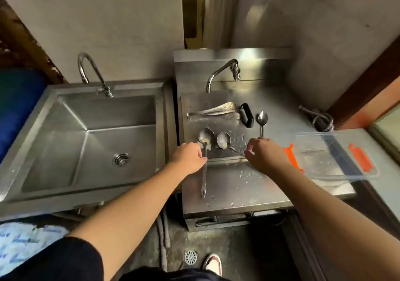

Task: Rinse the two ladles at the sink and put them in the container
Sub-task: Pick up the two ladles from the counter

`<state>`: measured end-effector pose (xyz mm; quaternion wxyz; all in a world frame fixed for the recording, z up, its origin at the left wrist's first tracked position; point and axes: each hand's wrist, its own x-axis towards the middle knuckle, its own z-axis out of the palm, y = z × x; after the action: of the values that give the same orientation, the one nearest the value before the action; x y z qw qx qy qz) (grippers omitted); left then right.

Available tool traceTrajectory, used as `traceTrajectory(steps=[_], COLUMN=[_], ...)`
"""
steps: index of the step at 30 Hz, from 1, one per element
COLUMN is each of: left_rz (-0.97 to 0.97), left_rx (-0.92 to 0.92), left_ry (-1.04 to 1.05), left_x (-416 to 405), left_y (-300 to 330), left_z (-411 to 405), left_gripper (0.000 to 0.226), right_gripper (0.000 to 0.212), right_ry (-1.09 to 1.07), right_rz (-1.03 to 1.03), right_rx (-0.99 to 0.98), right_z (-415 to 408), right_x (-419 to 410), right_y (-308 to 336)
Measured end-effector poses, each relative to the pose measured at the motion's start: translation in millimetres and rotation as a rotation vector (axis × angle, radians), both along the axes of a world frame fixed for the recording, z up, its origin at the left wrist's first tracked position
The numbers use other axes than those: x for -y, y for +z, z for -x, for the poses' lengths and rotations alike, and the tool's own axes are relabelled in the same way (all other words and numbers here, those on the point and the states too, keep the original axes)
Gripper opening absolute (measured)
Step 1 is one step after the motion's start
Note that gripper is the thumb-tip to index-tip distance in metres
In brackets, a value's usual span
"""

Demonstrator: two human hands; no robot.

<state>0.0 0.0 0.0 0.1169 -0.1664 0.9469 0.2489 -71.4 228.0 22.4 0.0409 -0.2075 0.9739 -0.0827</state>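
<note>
Two dirty steel ladles lie on the wet steel counter (233, 185). The left ladle (205, 134) holds pale food residue, and its long handle runs toward me. My left hand (188, 158) is closed around that handle just below the bowl. The right ladle (223, 140) lies beside it with its handle slanting right. My right hand (263, 154) pinches that handle with thumb and fingertips. The clear plastic container (337, 157) with orange clips sits on the counter to the right. The deep steel sink (91, 142) with its curved tap (91, 72) is on the left.
Steel tongs (214, 112), a black-handled tool (246, 115) and a spoon (262, 120) lie behind the ladles. A second tap (223, 72) rises at the counter's back. A coiled hose (320, 119) lies at far right. A floor drain (191, 257) and my shoe (213, 263) show below.
</note>
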Motion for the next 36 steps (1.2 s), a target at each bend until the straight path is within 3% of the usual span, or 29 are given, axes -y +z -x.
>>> traceTrajectory(steps=[8,15,24,36], left_rz=[-0.068,-0.106,-0.542,-0.848], left_rx=[0.163,0.161,0.105,0.087], left_ry=[0.239,0.374,0.541,0.59], left_x=[-29,-39,-28,1], left_y=[-41,-62,-77,-59], left_z=[12,23,24,-21], left_gripper=[0.033,0.035,0.016,0.018], right_gripper=[0.024,0.028,0.025,0.021], right_ry=[-0.039,-0.087,-0.21,-0.354], right_rz=[-0.027,-0.013,0.151,0.48], right_rx=[0.171,0.219,0.358,0.648], right_z=[40,51,50,18], right_x=[-14,-13,-10,-5], right_y=[-54,-82,-94,-89])
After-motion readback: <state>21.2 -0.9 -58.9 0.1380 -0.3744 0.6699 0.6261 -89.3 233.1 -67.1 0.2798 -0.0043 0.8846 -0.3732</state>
